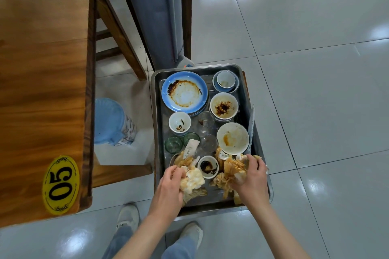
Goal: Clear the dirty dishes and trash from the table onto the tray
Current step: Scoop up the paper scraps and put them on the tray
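Room: a floor of glossy pale-grey tiles (315, 27), with a wooden table (42, 69) along the left side of the view and wooden chair legs (122, 33) beyond it.
Table: its top shows bare wood near the corner, save a yellow oval tag (60, 185) printed "05".
Under the table edge: a blue-lidded bin (109, 122) stands on the tiles.
Tray: a metal tray (156, 111) sits to the right of the table, apart from it, and holds all the dishes in view.
Dishes at the far end: a blue-rimmed plate (184, 91) streaked with brown sauce — beside it a small white cup (225, 81) stacked in a blue dish.
Dishes in the middle: a sauce-stained bowl (224, 106), a white cup (179, 122), a wider bowl (232, 138) and several clear and green glasses (173, 144).
Near end: a small sauce dish (208, 166) sits between two heaps of stained, crumpled napkins (231, 172).
Left hand: the left hand (171, 185) grips a wad of soiled tissue (192, 182) over the tray's near left part, fingers curled round it.
Right hand: the right hand (252, 178) clutches the napkin heap on the near right — thumb and fingers closed over the paper.
Person: jeans and white shoes (128, 216) show below the forearms.
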{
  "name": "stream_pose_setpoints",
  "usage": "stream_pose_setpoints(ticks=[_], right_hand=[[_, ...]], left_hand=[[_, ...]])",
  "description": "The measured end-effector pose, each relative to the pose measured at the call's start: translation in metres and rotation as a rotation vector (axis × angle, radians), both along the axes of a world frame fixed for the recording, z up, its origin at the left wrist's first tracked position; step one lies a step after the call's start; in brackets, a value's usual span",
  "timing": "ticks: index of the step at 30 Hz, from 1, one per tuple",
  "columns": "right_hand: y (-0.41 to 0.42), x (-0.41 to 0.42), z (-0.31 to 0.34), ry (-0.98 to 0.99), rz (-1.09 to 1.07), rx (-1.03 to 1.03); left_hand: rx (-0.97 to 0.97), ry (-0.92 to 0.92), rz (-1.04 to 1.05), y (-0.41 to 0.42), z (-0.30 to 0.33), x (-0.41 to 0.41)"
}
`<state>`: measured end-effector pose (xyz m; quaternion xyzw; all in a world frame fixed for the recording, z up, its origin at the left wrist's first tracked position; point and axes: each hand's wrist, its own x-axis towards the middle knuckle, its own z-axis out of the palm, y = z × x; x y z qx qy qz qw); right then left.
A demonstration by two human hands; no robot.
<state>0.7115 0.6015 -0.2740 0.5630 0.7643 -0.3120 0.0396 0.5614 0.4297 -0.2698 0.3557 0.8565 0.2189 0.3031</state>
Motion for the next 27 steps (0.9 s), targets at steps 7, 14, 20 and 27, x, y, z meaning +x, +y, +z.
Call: stream_pose_setpoints(ticks=[7,14,20,27], right_hand=[[-0.003,-0.001,0.003,-0.001,0.016,-0.051],[-0.008,0.0,0.01,-0.149,0.055,-0.031],[-0.009,-0.001,0.018,-0.253,0.052,0.057],[-0.01,-0.005,0.023,-0.249,0.017,0.056]], left_hand=[[-0.006,-0.055,-0.054,0.002,0.003,0.004],[-0.109,-0.08,-0.117,0.001,0.004,0.008],[-0.062,-0.039,-0.051,-0.003,0.005,0.009],[-0.002,-0.014,0.045,-0.005,0.001,0.011]])
